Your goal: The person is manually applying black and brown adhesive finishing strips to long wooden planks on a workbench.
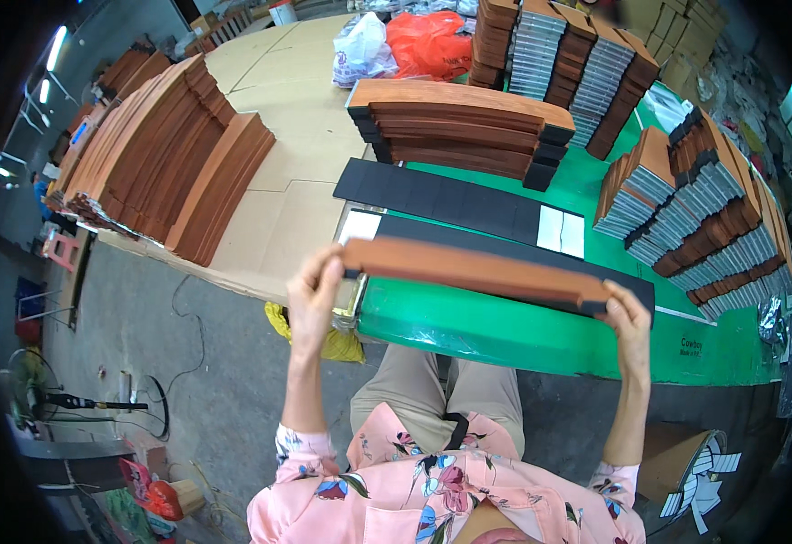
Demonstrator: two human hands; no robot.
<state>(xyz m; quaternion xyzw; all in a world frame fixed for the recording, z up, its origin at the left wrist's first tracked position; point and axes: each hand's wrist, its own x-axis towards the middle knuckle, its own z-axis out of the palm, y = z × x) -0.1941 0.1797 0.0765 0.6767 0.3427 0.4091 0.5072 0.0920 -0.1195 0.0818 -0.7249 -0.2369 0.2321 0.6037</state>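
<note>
While both sets of fingers close narrowly on its ends, the brown strip [477,268] spans the gap between the left hand [312,295] and the right hand [630,322], apparently raised over the near part of the green worktop [468,317]. Blurred though it is, it looks fairly light and stiff, with a smooth face that could slip a little; its finish and edges would probably mark before the strip broke. The dark-tipped ends, pinched as now, seem the best hold, since they leave the long face untouched.

Just beyond the fingers lie two flat pieces, the nearer black panel [418,231] partly hidden by the strip and the farther black panel [450,190] behind it. Past them a stack of curved strips [459,127] would block a reach straight ahead. Well left of the left fingers stand brown boards [223,181]; beyond the right fingers, banded stacks [704,199] crowd that side.
</note>
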